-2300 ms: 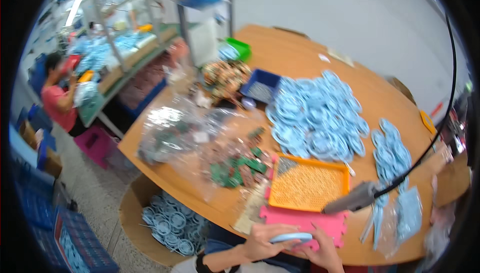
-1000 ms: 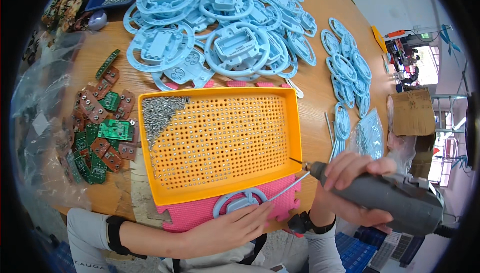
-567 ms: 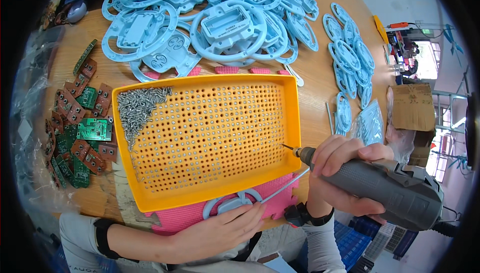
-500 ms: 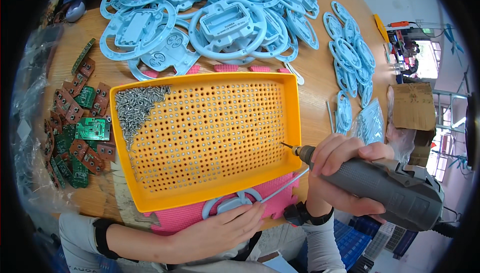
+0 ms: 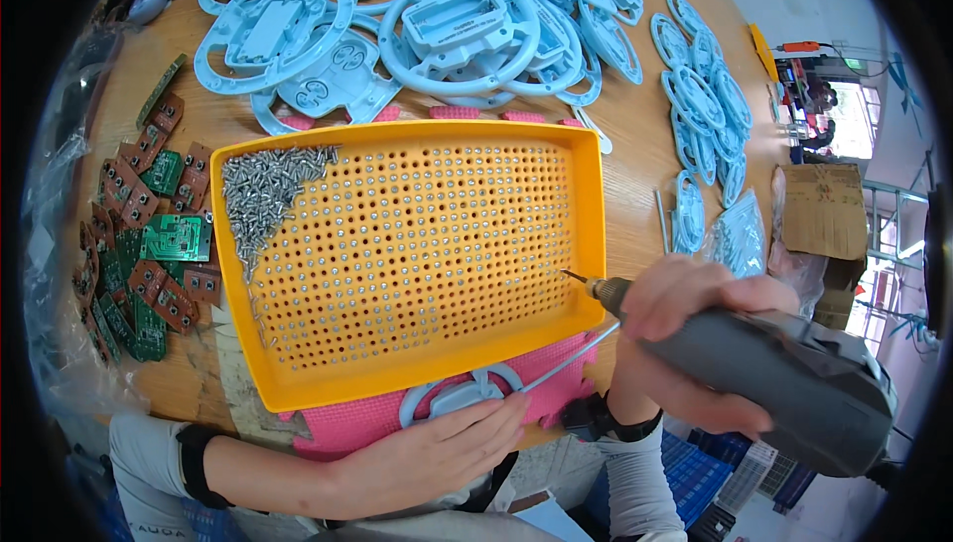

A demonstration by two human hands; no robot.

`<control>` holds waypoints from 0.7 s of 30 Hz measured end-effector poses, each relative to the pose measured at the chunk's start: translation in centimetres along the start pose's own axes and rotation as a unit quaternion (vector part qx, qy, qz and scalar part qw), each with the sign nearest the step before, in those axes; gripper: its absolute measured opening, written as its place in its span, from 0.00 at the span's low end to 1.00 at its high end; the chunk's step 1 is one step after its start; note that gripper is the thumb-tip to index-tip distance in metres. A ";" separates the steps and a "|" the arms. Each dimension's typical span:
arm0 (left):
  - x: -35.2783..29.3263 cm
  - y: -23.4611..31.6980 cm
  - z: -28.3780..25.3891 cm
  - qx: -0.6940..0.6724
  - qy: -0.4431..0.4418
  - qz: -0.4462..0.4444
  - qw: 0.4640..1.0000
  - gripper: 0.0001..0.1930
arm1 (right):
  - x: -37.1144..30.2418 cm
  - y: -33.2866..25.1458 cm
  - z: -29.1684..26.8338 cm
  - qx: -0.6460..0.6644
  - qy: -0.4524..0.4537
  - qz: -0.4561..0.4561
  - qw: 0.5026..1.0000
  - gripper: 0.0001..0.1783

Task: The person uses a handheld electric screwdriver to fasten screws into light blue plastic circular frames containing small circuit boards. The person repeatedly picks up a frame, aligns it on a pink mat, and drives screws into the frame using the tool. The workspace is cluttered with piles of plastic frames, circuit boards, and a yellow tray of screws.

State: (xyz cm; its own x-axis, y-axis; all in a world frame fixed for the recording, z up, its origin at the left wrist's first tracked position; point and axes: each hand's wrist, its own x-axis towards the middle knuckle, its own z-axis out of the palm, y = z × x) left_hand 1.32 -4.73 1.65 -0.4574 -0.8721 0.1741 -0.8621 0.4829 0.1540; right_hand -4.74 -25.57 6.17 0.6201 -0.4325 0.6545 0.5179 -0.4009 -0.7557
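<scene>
My right hand (image 5: 695,343) wraps round a dark grey electric screwdriver (image 5: 784,383). Its thin bit reaches over the right wall of a yellow tray (image 5: 425,390) and points at the screws in the perforated insert. Many holes hold small silver screws, and a heap of loose screws (image 5: 273,190) fills the upper left corner. Below the tray, my left hand (image 5: 437,458) is closed on a light blue wheel-shaped plastic housing (image 5: 467,395), partly hidden by the fingers. A thin light blue strip (image 5: 571,355) runs from near my left fingertips towards the screwdriver.
Beyond the tray lies a large pile of light blue wheel-shaped housings (image 5: 462,31), with a smaller pile (image 5: 707,95) to the right. Green and brown circuit boards (image 5: 177,237) lie at left beside clear plastic film. Pink foam mat (image 5: 347,428) shows under the tray. A cardboard box (image 5: 822,209) stands at right.
The screwdriver has tilted slightly, its rear end lower and farther right, its bit still above the tray's right side. My left hand stays on the housing. The view has shifted a little.
</scene>
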 end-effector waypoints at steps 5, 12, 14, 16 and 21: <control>-0.2 0.1 0.0 0.011 -0.008 0.024 1.000 0.27 | 0.8 -4.4 0.7 0.016 -0.004 -0.030 0.999 0.34; -0.3 0.2 0.3 0.003 -0.013 0.033 0.999 0.26 | -0.5 -6.7 2.0 0.171 -0.198 0.124 0.957 0.21; -0.2 0.1 0.1 -0.005 -0.011 0.041 0.999 0.25 | -0.6 -6.3 1.1 0.167 -0.249 0.126 0.946 0.20; -0.3 0.1 0.1 -0.008 -0.013 0.042 0.999 0.25 | -0.8 -5.7 0.2 0.170 -0.300 0.126 0.930 0.21; -0.5 0.1 0.0 -0.008 -0.027 0.041 0.999 0.25 | -1.2 -5.5 0.8 0.144 -0.307 0.138 0.931 0.20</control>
State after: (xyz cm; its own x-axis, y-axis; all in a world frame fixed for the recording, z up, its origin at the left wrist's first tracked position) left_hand 1.45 -4.28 1.55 -0.5385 -0.8320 0.1334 -0.8174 0.5542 0.1571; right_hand -7.87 -22.25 9.52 0.9270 0.0905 0.3641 0.3708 -0.0725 -0.9259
